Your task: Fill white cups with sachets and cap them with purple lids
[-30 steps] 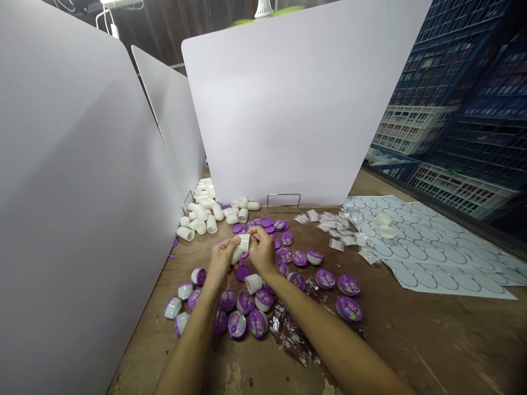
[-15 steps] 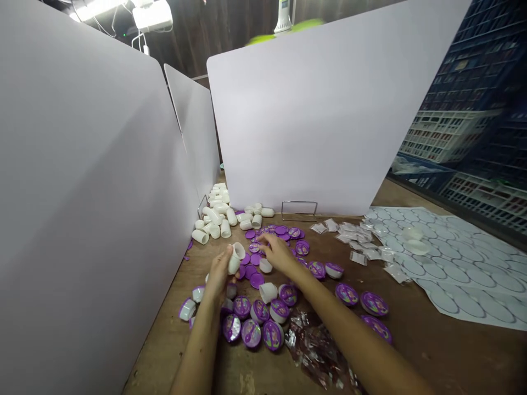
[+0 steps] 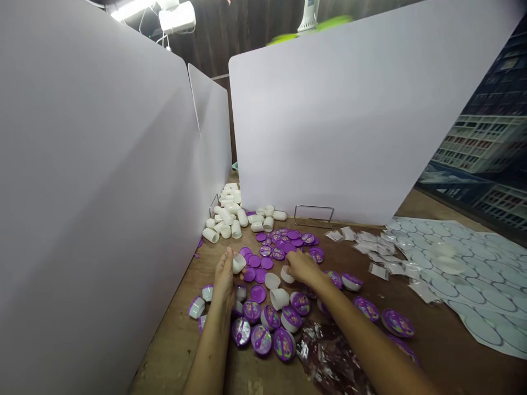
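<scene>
From the head view, with the clock face centred on the cup in hand, I see the left hand [image 3: 224, 272] gripping a white cup [image 3: 238, 264] between thumb and fingers. The cup's mouth tilts up towards the wearer, so it seems held to leave the rim uncovered and the inside in sight. At 3 o'clock the right hand [image 3: 303, 267] reaches in, fingers bent downward beside a loose white cup [image 3: 287, 275]; its fingertips are hidden, and I can't tell whether they pinch anything.

Purple discs [image 3: 267, 263] spread from 2 round to 5 o'clock, probably lying loose and mostly flat so that single ones come up easily. A pile of white containers [image 3: 242, 218] sits at 12 o'clock, tucked by the side panel [image 3: 135, 181], which looks like a handy stop against rolling. Purple-topped cups [image 3: 261, 338] crowd 5 o'clock, tops mostly up, perhaps grouped there to keep them apart from the open ones. Crinkled dark plastic [image 3: 331, 356] lies at 4 o'clock. Small clear packets [image 3: 379, 271] are heaped at 3 o'clock, their edge overlapping a sheet of printed ovals [image 3: 481, 274] farther out.
</scene>
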Action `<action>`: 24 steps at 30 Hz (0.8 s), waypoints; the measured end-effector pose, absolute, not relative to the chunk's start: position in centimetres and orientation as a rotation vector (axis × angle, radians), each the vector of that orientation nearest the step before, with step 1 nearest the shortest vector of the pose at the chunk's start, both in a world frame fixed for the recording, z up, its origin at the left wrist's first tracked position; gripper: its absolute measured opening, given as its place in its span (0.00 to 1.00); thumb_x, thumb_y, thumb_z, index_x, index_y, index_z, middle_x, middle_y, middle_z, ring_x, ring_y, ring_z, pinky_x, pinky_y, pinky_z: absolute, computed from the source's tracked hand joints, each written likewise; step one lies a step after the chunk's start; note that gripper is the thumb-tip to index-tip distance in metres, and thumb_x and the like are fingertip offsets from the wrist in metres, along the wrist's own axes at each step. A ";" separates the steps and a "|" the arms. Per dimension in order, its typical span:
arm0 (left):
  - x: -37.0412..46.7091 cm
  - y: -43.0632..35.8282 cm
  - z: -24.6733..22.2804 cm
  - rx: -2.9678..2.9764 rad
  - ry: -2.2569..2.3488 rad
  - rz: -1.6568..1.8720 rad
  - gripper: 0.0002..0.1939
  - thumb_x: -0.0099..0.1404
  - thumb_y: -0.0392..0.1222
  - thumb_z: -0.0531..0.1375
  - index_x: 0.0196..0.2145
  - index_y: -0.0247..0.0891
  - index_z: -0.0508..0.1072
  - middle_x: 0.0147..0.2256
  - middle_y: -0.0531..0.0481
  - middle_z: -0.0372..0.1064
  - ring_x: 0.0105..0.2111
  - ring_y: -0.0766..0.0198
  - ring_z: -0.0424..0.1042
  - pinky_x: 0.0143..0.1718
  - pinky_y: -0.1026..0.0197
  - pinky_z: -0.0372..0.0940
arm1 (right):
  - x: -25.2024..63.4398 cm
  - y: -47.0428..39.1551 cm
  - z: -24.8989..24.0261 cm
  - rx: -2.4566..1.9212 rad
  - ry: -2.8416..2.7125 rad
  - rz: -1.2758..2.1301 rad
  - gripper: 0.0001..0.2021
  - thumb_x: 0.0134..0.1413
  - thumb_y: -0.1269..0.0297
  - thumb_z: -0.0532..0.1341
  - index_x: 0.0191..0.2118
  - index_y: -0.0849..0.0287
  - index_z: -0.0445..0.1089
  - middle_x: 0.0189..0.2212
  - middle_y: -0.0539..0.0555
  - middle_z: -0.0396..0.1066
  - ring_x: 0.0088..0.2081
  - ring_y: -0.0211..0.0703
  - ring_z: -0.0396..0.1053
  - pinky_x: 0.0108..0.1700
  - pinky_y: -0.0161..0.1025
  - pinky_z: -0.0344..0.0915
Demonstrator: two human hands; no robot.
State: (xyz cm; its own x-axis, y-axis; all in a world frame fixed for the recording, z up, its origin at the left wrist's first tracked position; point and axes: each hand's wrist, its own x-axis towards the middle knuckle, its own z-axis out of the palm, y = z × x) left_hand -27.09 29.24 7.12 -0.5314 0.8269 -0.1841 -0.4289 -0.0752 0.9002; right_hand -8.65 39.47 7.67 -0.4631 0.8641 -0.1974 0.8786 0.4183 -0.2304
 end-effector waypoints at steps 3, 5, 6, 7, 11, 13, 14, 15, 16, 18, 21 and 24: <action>-26.3 29.2 7.1 0.474 1.310 1.734 0.32 0.49 0.69 0.62 0.35 0.36 0.67 0.19 0.57 0.65 0.15 0.70 0.63 0.14 0.69 0.52 | -8.8 38.8 8.5 1.579 2.624 -0.432 0.11 0.52 0.78 0.58 0.40 0.67 0.74 0.44 0.68 0.74 0.51 0.58 0.69 0.51 0.46 0.58; -25.6 29.2 7.1 0.536 1.352 1.678 0.30 0.52 0.70 0.59 0.33 0.37 0.66 0.17 0.57 0.63 0.13 0.70 0.59 0.13 0.68 0.49 | -9.6 38.1 9.4 1.567 2.772 -0.532 0.12 0.58 0.75 0.55 0.45 0.65 0.72 0.47 0.65 0.73 0.52 0.52 0.68 0.51 0.42 0.58; -25.3 29.3 7.1 0.576 1.368 1.650 0.30 0.53 0.70 0.58 0.32 0.37 0.65 0.16 0.57 0.62 0.13 0.70 0.58 0.13 0.68 0.48 | -10.2 37.5 9.8 1.532 2.883 -0.643 0.13 0.61 0.71 0.54 0.48 0.64 0.71 0.47 0.63 0.73 0.50 0.48 0.69 0.49 0.39 0.59; -24.9 29.3 7.1 0.616 1.377 1.623 0.29 0.54 0.70 0.57 0.32 0.38 0.65 0.16 0.57 0.61 0.12 0.70 0.57 0.13 0.67 0.47 | -11.0 37.0 10.2 1.472 2.993 -0.762 0.13 0.63 0.68 0.53 0.49 0.63 0.70 0.46 0.61 0.74 0.48 0.46 0.70 0.47 0.37 0.60; -24.2 29.3 7.0 0.752 1.445 1.628 0.23 0.58 0.65 0.57 0.29 0.40 0.64 0.18 0.58 0.60 0.15 0.69 0.55 0.16 0.65 0.49 | -13.5 34.9 10.5 1.343 3.144 -0.785 0.12 0.62 0.64 0.53 0.37 0.60 0.73 0.35 0.58 0.76 0.37 0.44 0.70 0.37 0.36 0.58; -24.2 28.9 6.9 0.873 1.557 1.702 0.20 0.60 0.60 0.58 0.25 0.40 0.63 0.18 0.57 0.58 0.18 0.68 0.56 0.20 0.65 0.51 | -14.1 34.4 10.1 1.397 3.085 -0.767 0.12 0.60 0.66 0.53 0.31 0.59 0.72 0.30 0.57 0.75 0.33 0.44 0.69 0.33 0.36 0.55; -24.3 28.7 6.9 0.949 1.620 1.739 0.20 0.60 0.57 0.58 0.22 0.40 0.62 0.19 0.56 0.58 0.20 0.67 0.56 0.22 0.65 0.52 | -14.2 34.3 9.8 1.423 3.048 -0.835 0.12 0.58 0.66 0.54 0.27 0.59 0.71 0.27 0.56 0.74 0.30 0.42 0.67 0.31 0.36 0.54; -24.5 28.4 7.0 1.023 1.674 1.764 0.19 0.61 0.55 0.58 0.21 0.39 0.62 0.19 0.55 0.58 0.21 0.67 0.57 0.23 0.65 0.53 | -14.3 34.2 9.6 1.437 3.006 -0.953 0.12 0.56 0.66 0.55 0.23 0.59 0.69 0.24 0.54 0.71 0.28 0.40 0.65 0.29 0.36 0.52; -24.6 28.2 7.0 1.082 1.710 1.778 0.19 0.62 0.53 0.57 0.20 0.39 0.63 0.19 0.55 0.59 0.22 0.66 0.57 0.24 0.64 0.53 | -14.3 34.1 9.5 1.445 2.947 -1.120 0.14 0.55 0.66 0.57 0.20 0.59 0.65 0.20 0.52 0.68 0.25 0.38 0.62 0.27 0.35 0.50; -24.9 27.8 7.0 1.136 1.719 1.799 0.18 0.64 0.51 0.55 0.20 0.39 0.65 0.20 0.54 0.61 0.22 0.65 0.59 0.25 0.64 0.54 | -14.2 33.9 9.6 1.421 2.726 -1.596 0.17 0.54 0.64 0.58 0.16 0.58 0.59 0.14 0.47 0.60 0.19 0.34 0.55 0.23 0.33 0.47; -25.3 27.8 7.1 1.118 1.652 1.850 0.17 0.64 0.51 0.55 0.21 0.39 0.66 0.19 0.53 0.61 0.21 0.65 0.59 0.24 0.63 0.54 | -14.1 33.5 10.3 1.270 2.128 -2.319 0.18 0.52 0.61 0.60 0.16 0.58 0.57 0.09 0.42 0.51 0.13 0.28 0.42 0.17 0.30 0.39; -25.5 27.8 7.5 1.124 1.620 1.931 0.17 0.63 0.51 0.55 0.21 0.39 0.68 0.19 0.53 0.62 0.20 0.65 0.59 0.24 0.63 0.54 | -14.2 33.0 11.5 1.191 1.768 -2.588 0.16 0.49 0.64 0.62 0.17 0.59 0.58 0.08 0.41 0.50 0.11 0.25 0.39 0.13 0.27 0.35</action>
State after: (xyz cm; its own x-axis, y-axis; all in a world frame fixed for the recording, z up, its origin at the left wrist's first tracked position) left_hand -25.53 27.82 7.49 -0.6085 0.7215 0.3305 0.2003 -0.2634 0.9437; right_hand -14.22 32.97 11.48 -0.7283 0.5322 -0.4318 0.2089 -0.4277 -0.8795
